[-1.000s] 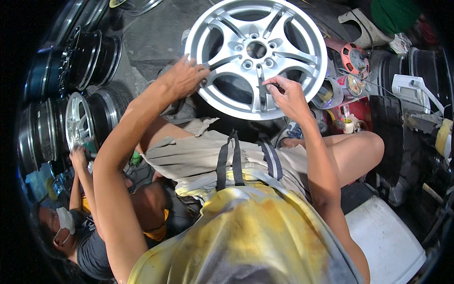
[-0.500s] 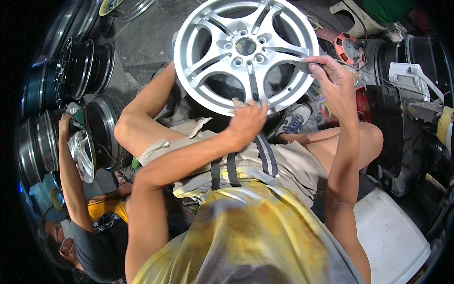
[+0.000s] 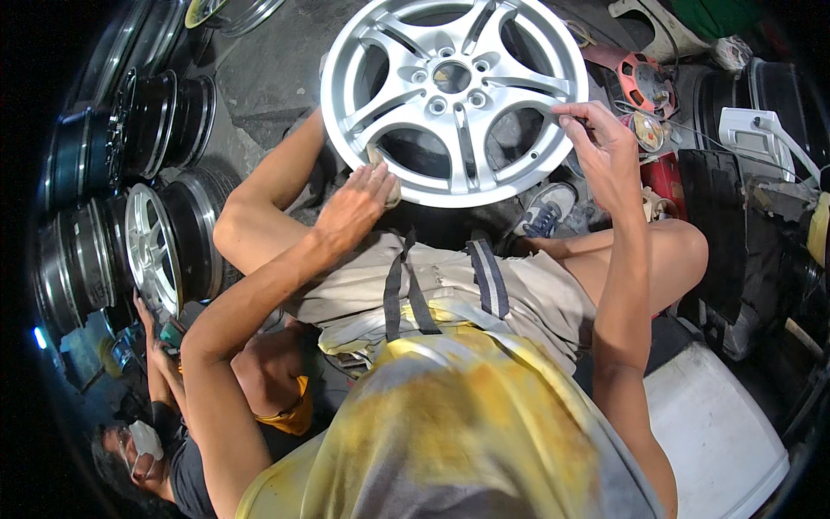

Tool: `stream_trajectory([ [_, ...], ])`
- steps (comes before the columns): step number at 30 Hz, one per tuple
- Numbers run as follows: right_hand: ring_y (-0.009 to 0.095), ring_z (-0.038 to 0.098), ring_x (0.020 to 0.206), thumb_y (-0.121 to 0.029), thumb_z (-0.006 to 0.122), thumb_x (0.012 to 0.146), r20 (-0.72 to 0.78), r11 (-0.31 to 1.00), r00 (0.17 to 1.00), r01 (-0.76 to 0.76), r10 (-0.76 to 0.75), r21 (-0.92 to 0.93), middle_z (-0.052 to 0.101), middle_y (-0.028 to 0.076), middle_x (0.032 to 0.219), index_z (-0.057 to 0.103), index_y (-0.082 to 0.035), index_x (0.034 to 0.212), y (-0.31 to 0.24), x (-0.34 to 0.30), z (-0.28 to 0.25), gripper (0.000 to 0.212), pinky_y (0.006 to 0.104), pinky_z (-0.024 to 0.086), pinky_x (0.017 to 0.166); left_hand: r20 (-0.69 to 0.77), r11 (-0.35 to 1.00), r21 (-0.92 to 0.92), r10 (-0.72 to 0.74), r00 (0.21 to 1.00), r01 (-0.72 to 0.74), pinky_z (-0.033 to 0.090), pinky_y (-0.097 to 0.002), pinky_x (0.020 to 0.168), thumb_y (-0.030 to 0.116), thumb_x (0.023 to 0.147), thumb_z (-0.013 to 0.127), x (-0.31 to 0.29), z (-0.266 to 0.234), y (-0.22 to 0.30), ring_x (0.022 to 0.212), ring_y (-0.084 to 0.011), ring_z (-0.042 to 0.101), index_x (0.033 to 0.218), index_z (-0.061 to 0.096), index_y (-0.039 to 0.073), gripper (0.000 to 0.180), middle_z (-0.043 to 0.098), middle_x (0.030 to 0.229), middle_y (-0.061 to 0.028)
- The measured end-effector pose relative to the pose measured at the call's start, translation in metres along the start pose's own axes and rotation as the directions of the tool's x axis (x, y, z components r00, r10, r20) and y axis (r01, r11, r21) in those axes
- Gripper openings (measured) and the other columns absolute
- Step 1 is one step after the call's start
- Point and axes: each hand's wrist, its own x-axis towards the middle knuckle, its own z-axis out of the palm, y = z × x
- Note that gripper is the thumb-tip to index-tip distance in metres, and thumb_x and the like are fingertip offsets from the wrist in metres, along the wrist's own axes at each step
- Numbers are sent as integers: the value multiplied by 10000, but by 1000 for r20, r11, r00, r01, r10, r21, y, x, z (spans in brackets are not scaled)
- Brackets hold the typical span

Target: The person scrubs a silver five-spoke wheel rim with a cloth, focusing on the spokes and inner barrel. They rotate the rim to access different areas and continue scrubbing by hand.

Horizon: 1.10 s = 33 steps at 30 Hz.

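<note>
Up at top centre, a silver wheel point(image 3: 457, 105) faces the camera

Across the head view's upper middle, the wheel lies just beyond the seated person's lap point(image 3: 451, 281), its far edge running up to the border. The left grip point(image 3: 356, 197) is at the wheel's near left edge, closed on a beige pad point(image 3: 394, 194) whose upper end pokes out past the fingers by the rim. From this grip, most of the wheel lies up and to the right. The right grip point(image 3: 605, 151) is at the wheel's right edge, thumb and forefinger close together just by the rim; whether they pinch anything, I cannot tell. From that grip, the wheel lies to the left.

The wheel is bright silver and looks evenly coated. Five pairs of slim spokes spread from the hub to a broad rim, with wide rounded openings between pairs and a narrow slot down each pair. Five bolt holes ring a round centre hole, and one small hole sits in the rim's near right part.

A blue and grey shoe point(image 3: 543, 212) is beside the wheel's near right edge. Well to the left stand dark wheels point(image 3: 154, 125) and a pale spoked wheel point(image 3: 151, 246), with a co-worker point(image 3: 194, 471) below them. A white box point(image 3: 713, 432) is at lower right.
</note>
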Motion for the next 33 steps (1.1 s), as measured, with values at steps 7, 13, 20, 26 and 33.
stream_trajectory([
  [7, 170, 671, 862, -79, 674, 942, 20, 1000, 1000, 21, -20, -2, 721, 88, 1020, 769, -42, 1059, -4, 1, 4, 155, 291, 507, 748, 65, 982, -106, 165, 984, -157, 545, -389, 883, 85, 880, 594, 128, -25, 129, 1034, -296, 677, 1268, 583, -73, 419, 683, 1017, -194],
  [13, 177, 694, 851, -77, 672, 946, -2, 999, 1000, -20, 20, -28, 715, 85, 1047, 768, -49, 1074, 4, -3, 4, 161, 303, 522, 748, -125, 954, -300, -23, 992, -16, 569, -439, 934, 69, 859, 593, 185, -12, 159, 1028, -346, 695, 1218, 582, -92, 393, 626, 1182, -281],
  [20, 168, 729, 717, -78, 645, 973, 66, 983, 981, -181, 183, -42, 725, 127, 866, 734, -38, 1143, 4, -10, 10, 196, 314, 525, 679, -114, 958, -273, 63, 991, -93, 534, -451, 1015, 24, 873, 591, 26, -1, 51, 1184, -378, 642, 1224, 628, -55, 361, 646, 1246, -234],
  [26, 229, 765, 828, -82, 684, 951, 177, 982, 966, -181, 189, -59, 750, 188, 962, 719, -27, 1190, 1, -25, 31, 248, 340, 549, 715, 131, 905, -165, -375, 918, 393, 554, -424, 920, 54, 918, 597, -2, -67, -92, 1030, -347, 695, 1250, 656, -27, 347, 689, 1153, -248],
  [33, 321, 653, 944, -36, 717, 853, 511, 827, 848, 386, -144, -407, 662, 114, 1004, 735, -28, 1134, 7, -43, 32, 281, 432, 544, 827, -242, 774, -344, -620, 746, 531, 557, -386, 787, 97, 896, 687, -5, -118, -183, 811, -331, 727, 1210, 707, 14, 326, 726, 947, -241],
])
